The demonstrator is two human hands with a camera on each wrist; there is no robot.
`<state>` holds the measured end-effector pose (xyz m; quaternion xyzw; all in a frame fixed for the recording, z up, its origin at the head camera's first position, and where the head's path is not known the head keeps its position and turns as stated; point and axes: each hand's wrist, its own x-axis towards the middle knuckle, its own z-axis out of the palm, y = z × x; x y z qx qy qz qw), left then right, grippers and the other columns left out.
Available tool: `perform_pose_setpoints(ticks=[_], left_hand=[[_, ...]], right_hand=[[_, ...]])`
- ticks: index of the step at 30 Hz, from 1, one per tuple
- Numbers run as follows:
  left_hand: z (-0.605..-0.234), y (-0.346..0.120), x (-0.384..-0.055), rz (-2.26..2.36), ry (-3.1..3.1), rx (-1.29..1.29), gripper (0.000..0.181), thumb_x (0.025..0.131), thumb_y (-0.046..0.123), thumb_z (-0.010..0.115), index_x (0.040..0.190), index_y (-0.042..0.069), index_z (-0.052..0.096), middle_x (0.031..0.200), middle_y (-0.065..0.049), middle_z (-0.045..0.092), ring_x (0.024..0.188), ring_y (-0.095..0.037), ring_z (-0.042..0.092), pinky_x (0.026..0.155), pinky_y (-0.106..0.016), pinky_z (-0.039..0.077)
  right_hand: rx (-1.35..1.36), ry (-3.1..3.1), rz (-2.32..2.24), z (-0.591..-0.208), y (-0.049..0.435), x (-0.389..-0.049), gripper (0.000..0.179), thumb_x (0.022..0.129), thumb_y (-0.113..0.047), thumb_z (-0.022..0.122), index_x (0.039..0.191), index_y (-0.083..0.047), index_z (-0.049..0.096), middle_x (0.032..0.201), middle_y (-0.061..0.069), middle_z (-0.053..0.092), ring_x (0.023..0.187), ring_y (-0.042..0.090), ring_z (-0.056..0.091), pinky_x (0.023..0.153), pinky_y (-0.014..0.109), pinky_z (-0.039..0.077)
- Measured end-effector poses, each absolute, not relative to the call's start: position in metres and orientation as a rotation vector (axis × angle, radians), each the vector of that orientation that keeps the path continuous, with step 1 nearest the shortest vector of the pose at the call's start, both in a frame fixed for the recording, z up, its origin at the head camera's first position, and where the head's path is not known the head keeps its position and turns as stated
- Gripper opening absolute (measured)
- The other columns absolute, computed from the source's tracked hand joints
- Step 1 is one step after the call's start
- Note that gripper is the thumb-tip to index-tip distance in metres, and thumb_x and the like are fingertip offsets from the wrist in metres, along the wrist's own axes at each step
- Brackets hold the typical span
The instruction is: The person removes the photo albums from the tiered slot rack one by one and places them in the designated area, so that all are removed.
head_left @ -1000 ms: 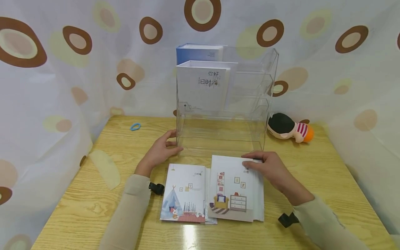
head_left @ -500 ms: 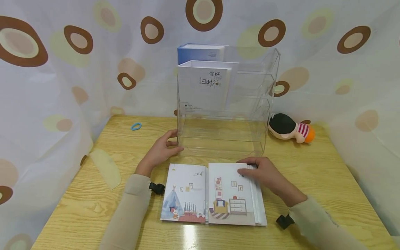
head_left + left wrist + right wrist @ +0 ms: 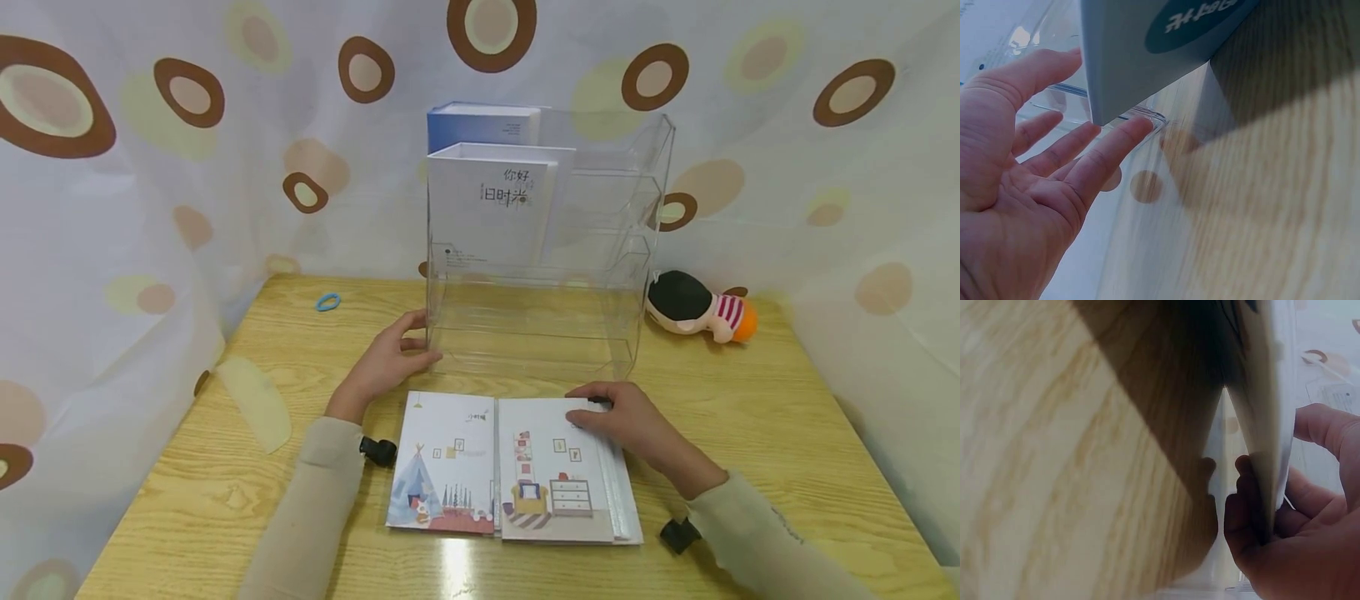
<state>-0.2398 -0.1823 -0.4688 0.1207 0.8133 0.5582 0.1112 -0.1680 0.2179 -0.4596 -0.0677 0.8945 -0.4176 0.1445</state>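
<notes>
One right booklet (image 3: 555, 471) clamped at far-right corner by right hand (image 3: 630, 421). Likely light, bendy, slick-covered; pinch full thickness. Left hand (image 3: 384, 360) spread against clear rack (image 3: 536, 312).

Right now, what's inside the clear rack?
The clear rack holds a white book in front, with a blue book standing behind it, both toward the rack's left side. The white book covers the blue one's lower part, so only its top shows.

Booklets (image 3: 442, 458) before rack (image 3: 536, 350); toy (image 3: 682, 302) to its right, ring (image 3: 318, 306) left
</notes>
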Motion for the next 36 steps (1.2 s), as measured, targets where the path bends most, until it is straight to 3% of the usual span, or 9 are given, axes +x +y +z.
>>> perform_pose_setpoints(ticks=[13,24,31,36], left_hand=[[-0.47,-0.183,-0.239,1.625,2.392,0.336,0.08,0.107,0.023,0.079,0.175,0.02,0.037,0.176,-0.012,0.042,0.154,-0.041,0.057,0.108,-0.052,0.065],[-0.467,-0.181,-0.24,1.634,2.381,0.338,0.08,0.107,0.021,0.079,0.175,0.02,0.037,0.176,-0.013,0.041,0.154,-0.042,0.056,0.108,-0.052,0.065],[-0.467,-0.181,-0.239,1.644,2.377,0.335,0.079,0.107,0.019,0.079,0.174,0.019,0.038,0.176,-0.013,0.042,0.155,-0.042,0.056,0.108,-0.051,0.065],[-0.467,-0.181,-0.24,1.649,2.368,0.338,0.079,0.107,0.018,0.079,0.174,0.019,0.038,0.176,-0.013,0.042,0.154,-0.043,0.056,0.107,-0.05,0.066]], right_hand=[[-0.187,2.646,-1.113,-0.459,0.214,-0.164,0.042,0.1,-0.035,0.086,0.132,-0.008,0.081,0.146,0.019,0.073,0.127,0.032,0.068,0.109,0.049,0.057],[-0.147,2.683,-1.105,-0.456,0.211,-0.16,0.045,0.099,-0.035,0.087,0.134,-0.007,0.08,0.139,0.017,0.077,0.122,0.031,0.07,0.108,0.053,0.057],[-0.082,2.694,-1.138,-0.459,0.209,-0.158,0.042,0.1,-0.032,0.087,0.134,-0.009,0.08,0.137,0.014,0.079,0.119,0.029,0.07,0.105,0.046,0.058],[-0.074,2.673,-1.197,-0.461,0.211,-0.158,0.045,0.101,-0.033,0.086,0.137,-0.009,0.078,0.138,0.014,0.079,0.127,0.033,0.073,0.111,0.054,0.06]])
